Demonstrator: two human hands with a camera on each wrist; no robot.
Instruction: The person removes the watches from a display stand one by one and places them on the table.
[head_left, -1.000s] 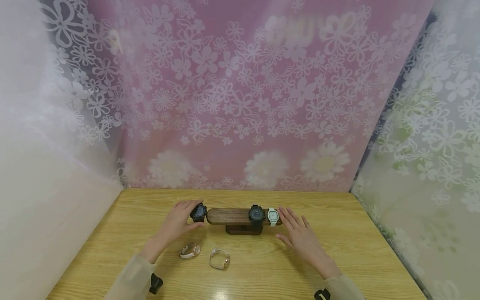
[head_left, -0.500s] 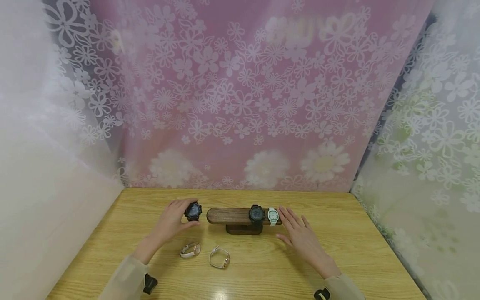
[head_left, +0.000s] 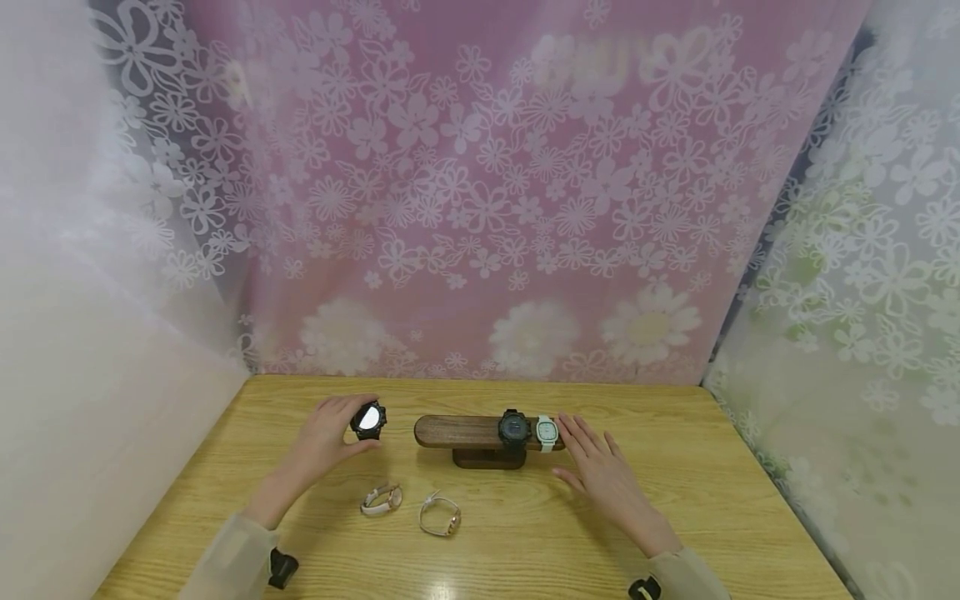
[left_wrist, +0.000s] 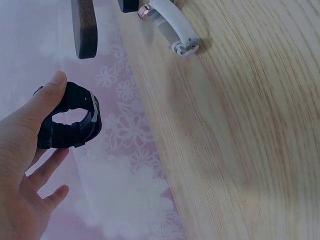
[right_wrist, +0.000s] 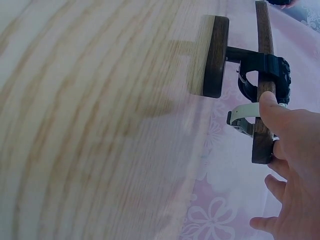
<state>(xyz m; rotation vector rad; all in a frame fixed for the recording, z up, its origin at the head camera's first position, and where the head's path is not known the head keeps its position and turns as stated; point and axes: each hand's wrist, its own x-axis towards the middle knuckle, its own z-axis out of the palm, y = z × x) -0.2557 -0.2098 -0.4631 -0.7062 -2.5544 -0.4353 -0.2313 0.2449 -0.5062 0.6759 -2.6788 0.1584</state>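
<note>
My left hand (head_left: 322, 437) pinches a chunky black wristwatch (head_left: 369, 420) between thumb and fingers, left of a dark wooden watch stand (head_left: 453, 432). In the left wrist view the black strap (left_wrist: 75, 132) forms a buckled loop held off the table. A second black watch (head_left: 513, 427) and a pale mint, square-faced watch (head_left: 547, 431) are looped round the right part of the stand's bar. My right hand (head_left: 603, 479) rests its straight fingertips at the bar's right end, beside the pale watch, with the thumb spread apart.
Two white-strapped watches with rose-gold cases lie on the wooden table (head_left: 675, 500) before the stand: a left one (head_left: 381, 500) and a right one (head_left: 439, 516). A floral curtain (head_left: 480, 208) stands behind the table, with pale side panels left and right.
My left hand has drawn the black watch leftward, away from the stand's left end, and its face now catches a bright glare. My right hand stays at the bar's right end.
</note>
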